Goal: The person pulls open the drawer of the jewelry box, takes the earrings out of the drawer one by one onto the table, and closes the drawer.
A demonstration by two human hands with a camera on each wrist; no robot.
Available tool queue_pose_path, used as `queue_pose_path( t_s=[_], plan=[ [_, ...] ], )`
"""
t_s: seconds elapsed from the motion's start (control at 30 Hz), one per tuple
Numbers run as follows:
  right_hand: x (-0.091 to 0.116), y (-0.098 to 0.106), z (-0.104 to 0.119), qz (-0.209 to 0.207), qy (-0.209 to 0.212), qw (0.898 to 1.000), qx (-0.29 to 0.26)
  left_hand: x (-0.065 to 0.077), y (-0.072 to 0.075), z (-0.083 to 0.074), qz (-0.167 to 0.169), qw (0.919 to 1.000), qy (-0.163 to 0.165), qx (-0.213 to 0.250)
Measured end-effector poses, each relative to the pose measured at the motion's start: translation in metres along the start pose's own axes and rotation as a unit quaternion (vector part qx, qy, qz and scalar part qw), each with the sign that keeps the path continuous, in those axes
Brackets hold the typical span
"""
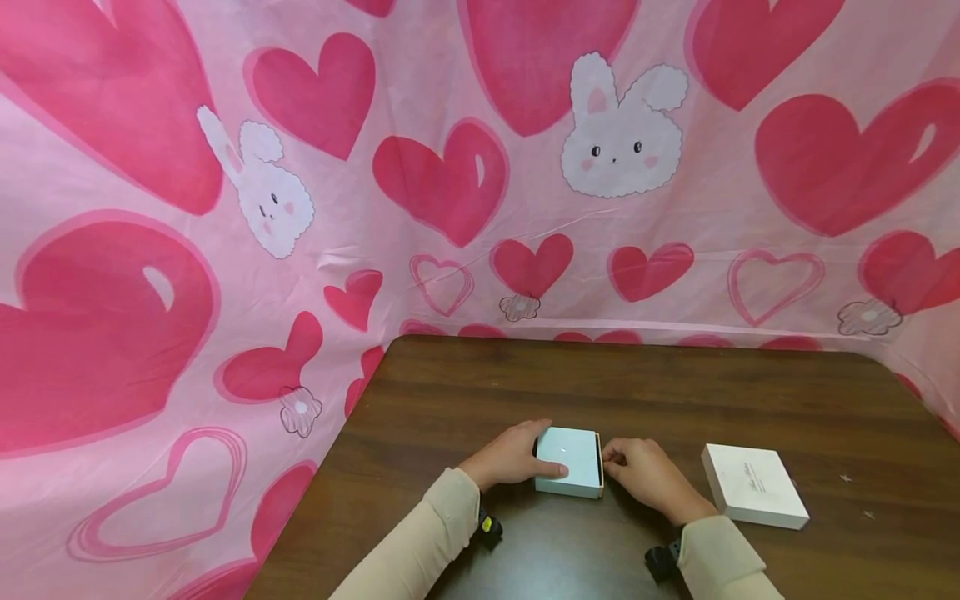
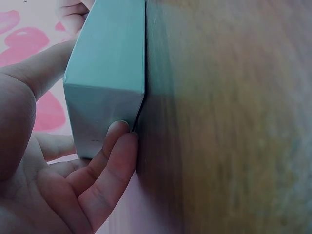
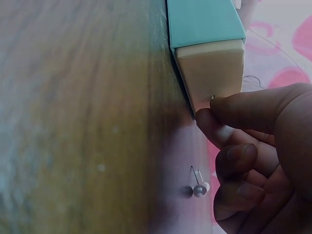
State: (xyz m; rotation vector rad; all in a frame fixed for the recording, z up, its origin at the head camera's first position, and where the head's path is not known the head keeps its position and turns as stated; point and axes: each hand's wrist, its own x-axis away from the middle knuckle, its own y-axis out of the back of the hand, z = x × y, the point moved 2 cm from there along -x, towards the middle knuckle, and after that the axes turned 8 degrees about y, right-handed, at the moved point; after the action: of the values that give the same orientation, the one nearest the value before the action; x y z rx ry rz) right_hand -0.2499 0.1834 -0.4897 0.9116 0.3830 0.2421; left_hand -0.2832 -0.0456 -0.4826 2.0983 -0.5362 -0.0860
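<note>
A light blue drawer box (image 1: pixel 567 461) lies on the table in the head view. Its cream inner drawer (image 3: pixel 209 68) sticks out a little at the right end. My left hand (image 1: pixel 510 454) grips the box from the left, thumb on top. In the left wrist view, its fingertips (image 2: pixel 118 127) press the box's left end. At the opposite end, thumb and forefinger of my right hand (image 1: pixel 647 473) pinch a tiny pull on the drawer front, mostly hidden by the fingertips. The remaining right fingers are curled.
Right of my right hand lies a flat white box (image 1: pixel 756 486) with small print. Pearl earrings (image 3: pixel 200 189) with thin wires rest on the brown wooden table (image 1: pixel 637 383). A pink cloth (image 1: pixel 442 100) with hearts and rabbits hangs behind and at the left.
</note>
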Motion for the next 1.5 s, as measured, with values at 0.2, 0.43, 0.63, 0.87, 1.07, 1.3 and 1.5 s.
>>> queue_pose_path(
  t_s=[0.2,0.43,0.63,0.87,1.07,1.3,1.5],
  plan=[
    [-0.002,0.001,-0.003,-0.001,-0.001,1.000,-0.002,-0.001,0.000,-0.003,-0.003,1.0000,-0.005,0.000],
    [-0.002,0.002,-0.005,0.009,-0.007,1.000,-0.006,-0.004,-0.003,-0.004,0.000,1.0000,0.007,0.003],
    [-0.003,0.002,-0.006,0.006,-0.004,1.000,-0.004,-0.004,-0.003,-0.006,0.002,1.0000,0.006,0.005],
    [-0.003,0.002,-0.007,0.006,-0.004,1.000,-0.005,-0.005,-0.003,-0.008,0.005,0.9999,0.011,0.008],
    [-0.003,0.004,-0.008,0.009,-0.003,1.000,-0.007,-0.005,-0.004,-0.009,0.004,0.9998,0.016,0.010],
    [-0.004,0.004,-0.010,0.008,0.002,1.000,-0.006,-0.006,-0.005,-0.011,0.000,0.9997,0.019,0.013],
    [-0.003,0.004,-0.009,0.009,0.000,1.000,-0.006,-0.005,-0.006,-0.011,0.001,0.9996,0.021,0.018]
  ],
)
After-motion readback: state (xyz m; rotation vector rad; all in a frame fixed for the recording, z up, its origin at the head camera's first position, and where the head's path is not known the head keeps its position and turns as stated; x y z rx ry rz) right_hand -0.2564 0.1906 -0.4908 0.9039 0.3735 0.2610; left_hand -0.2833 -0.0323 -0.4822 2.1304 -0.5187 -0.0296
